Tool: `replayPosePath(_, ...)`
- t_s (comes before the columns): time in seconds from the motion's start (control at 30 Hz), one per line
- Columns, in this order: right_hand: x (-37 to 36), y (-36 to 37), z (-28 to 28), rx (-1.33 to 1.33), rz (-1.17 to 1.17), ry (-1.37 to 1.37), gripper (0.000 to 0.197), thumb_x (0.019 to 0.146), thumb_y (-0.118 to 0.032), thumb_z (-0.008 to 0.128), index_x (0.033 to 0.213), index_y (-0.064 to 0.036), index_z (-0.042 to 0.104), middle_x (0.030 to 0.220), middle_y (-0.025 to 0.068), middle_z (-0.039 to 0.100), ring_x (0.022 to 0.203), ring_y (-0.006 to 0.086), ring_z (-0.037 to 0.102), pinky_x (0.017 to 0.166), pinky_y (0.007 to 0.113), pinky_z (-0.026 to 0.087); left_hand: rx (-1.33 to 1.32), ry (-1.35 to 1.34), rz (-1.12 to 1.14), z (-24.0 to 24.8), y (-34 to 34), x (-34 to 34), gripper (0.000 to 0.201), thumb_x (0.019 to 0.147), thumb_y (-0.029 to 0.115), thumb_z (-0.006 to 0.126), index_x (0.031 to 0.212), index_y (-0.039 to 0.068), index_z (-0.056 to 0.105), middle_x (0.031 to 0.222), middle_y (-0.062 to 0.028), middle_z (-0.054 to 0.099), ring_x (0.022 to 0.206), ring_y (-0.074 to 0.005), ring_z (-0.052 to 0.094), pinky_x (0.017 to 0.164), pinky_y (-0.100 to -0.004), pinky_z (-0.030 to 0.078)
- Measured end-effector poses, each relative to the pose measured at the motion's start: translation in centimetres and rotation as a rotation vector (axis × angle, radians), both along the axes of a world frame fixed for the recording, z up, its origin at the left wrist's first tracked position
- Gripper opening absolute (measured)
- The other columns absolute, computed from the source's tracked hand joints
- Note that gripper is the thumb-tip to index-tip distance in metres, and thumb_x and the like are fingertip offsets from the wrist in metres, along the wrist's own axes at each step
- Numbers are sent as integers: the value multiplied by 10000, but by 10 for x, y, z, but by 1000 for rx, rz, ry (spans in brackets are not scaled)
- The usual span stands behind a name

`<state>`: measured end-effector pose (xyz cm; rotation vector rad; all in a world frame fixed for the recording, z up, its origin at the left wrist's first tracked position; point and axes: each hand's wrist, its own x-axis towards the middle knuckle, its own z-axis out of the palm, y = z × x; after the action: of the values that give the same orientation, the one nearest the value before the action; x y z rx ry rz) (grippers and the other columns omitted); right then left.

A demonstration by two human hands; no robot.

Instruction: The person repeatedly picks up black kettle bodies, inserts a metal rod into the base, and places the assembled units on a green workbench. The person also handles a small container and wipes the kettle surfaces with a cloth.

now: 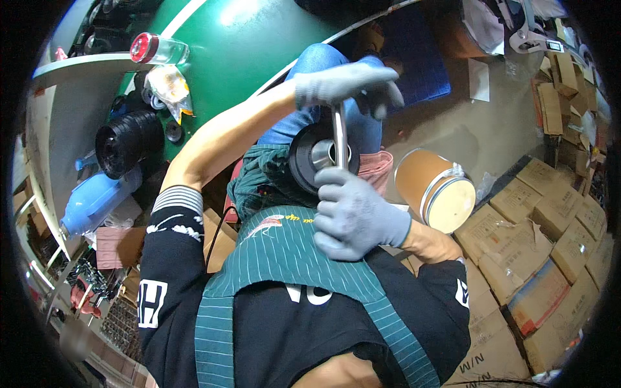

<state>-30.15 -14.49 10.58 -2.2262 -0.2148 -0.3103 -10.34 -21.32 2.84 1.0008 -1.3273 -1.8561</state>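
I log white print (153,302) on sleeve (167,258), yellow lettering (294,218) on apron (304,258), red-lidded jar (158,49), lidded drum (417,173), printed cartons (517,200), right fingers (328,193) closed round rod (339,132) over disc (299,157) at lap (370,134), left fingers (377,76) at rod's far end, grip I cannot tell.

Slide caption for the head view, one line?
Gray-gloved right hand grips a metal bar over a black disc, left hand at the bar's far end.

The floor (504,119) at right is dull grey-brown — toward the top, one glossy green surface (220,61) carries a bright white reflection (238,11).
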Motion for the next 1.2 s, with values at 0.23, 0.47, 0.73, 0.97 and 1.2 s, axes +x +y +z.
replayPosePath(0.23,84,30,-14,-135,49,66,478,1074,-383,547,682,-110,580,494,31,511,433,227,586,483,379,495,5,317,-480,-12,-12,-80,636,1148,497,443,1084,-25,800,817,-117,778,780,-155,731,783,-336,576)
replayPosePath(0.47,40,12,1,-119,-242,-165,358,899,-365,733,1078,-55,751,961,125,721,1007,280,732,984,514,562,-518,-183,-135,-40,-35,-2,477,1126,393,452,1270,20,712,938,-105,773,708,-164,628,640,-324,519)
replayPosePath(0.73,-43,28,-44,325,-912,252,1042,842,-453,886,1653,-47,372,1662,279,401,1571,426,367,1269,490,319,361,78,799,-58,131,175,659,1153,582,313,1294,102,742,759,37,598,577,-65,481,514,-204,344)
replayPosePath(0.97,-12,31,-63,261,-880,251,796,783,-390,940,1461,-84,658,1637,310,451,1484,430,510,1206,463,429,76,-859,1227,-116,172,151,420,1064,387,617,1325,62,676,802,-110,741,702,-257,714,637,-413,539)
replayPosePath(1.2,-4,-10,0,405,-1017,-135,753,813,-216,932,1463,23,636,1493,219,636,1381,299,612,1157,405,488,-62,-1344,1061,-96,180,152,802,1001,497,677,1540,-60,469,1269,-345,692,1158,-493,680,955,-549,544)
